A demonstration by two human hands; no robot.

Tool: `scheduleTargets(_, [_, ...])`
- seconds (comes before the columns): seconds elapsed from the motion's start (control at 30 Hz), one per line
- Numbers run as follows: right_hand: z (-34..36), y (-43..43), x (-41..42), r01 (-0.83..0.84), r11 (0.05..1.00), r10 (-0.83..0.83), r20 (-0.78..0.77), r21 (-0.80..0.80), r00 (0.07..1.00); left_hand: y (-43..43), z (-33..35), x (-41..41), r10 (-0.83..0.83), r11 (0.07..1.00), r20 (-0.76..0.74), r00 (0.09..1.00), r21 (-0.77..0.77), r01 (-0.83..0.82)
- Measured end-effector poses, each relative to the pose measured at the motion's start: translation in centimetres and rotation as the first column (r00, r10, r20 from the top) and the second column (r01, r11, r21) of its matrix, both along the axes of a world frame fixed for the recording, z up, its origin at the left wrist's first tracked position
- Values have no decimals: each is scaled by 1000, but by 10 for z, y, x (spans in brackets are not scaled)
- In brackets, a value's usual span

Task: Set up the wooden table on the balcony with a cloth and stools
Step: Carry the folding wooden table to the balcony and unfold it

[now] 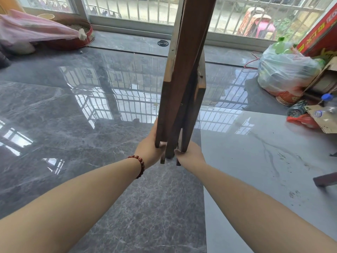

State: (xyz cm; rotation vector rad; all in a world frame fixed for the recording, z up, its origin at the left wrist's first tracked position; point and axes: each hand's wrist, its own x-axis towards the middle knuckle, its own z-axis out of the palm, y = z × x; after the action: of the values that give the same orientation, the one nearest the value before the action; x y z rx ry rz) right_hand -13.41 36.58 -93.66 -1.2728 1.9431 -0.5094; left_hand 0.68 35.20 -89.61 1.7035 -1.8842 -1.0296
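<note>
A folded dark wooden table (184, 70) stands upright on edge in the middle of the view, running from the top of the frame down to the glossy grey floor (91, 125). My left hand (149, 148), with a red bead bracelet on the wrist, grips a leg on the table's left side near its lower end. My right hand (189, 154) grips a leg on its right side at the same height. No cloth shows. A dark wooden piece (324, 179) pokes in at the right edge; I cannot tell what it is.
A railed window (127, 8) runs along the far side. At far left lie a pink bag (32, 28) and a round red tray (73, 41). A mosquito coil (163, 42) lies on the sill. Right: a plastic bag (286, 70), red box (321, 28), bottles, cardboard.
</note>
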Motion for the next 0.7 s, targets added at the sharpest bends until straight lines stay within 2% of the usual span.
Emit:
scheduleTargets(0.1, [-10,0,0,12,994,-10,-25,105,1000,-1,-5,3,-26,999,-39,999,19,26])
scheduleTargets(0.23, [-15,2,4,-12,986,3,58,163,998,-1,-4,6,-60,995,-75,995,74,65])
scheduleTargets(0.4, [-21,1,9,-45,979,32,69,199,997,-5,-10,8,-107,987,65,992,123,99])
scheduleTargets(0.53, [-27,-1,6,-100,966,89,54,239,995,-11,-25,10,-322,919,252,913,315,237])
scheduleTargets(0.57, [-29,-2,6,-82,964,66,71,252,995,-11,-31,9,-355,897,253,900,365,251])
scheduleTargets(0.63, [-33,-3,8,-50,960,18,115,275,993,-6,-43,3,-340,875,134,931,407,261])
scheduleTargets(0.7, [-36,-5,10,-27,952,-19,148,305,989,-2,-52,-4,-268,903,50,962,362,232])
